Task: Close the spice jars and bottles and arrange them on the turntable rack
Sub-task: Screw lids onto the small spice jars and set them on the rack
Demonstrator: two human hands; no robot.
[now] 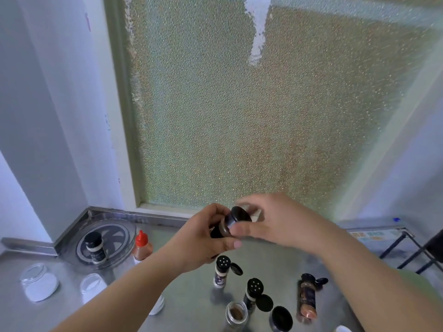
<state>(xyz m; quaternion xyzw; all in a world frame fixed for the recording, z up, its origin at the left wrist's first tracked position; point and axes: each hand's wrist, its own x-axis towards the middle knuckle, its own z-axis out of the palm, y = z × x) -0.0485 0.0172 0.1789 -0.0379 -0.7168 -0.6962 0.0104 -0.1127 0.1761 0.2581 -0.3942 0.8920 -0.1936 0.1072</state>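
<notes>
Both hands [239, 233] grip one jar [230, 224] above counter [187, 303].

Pebbled green-and-tan window glass [239, 116] across the upper frame, streaked by a white smear [257, 27]. Dull grey metal counter [187, 295] along the bottom. Black lid [239, 215] at centre. Red cap on an orange-brown bottle [142, 246], lower left. Black dotted shaker tops [223, 261], lower centre. White powder in clear jars [39, 281], lower left.
</notes>
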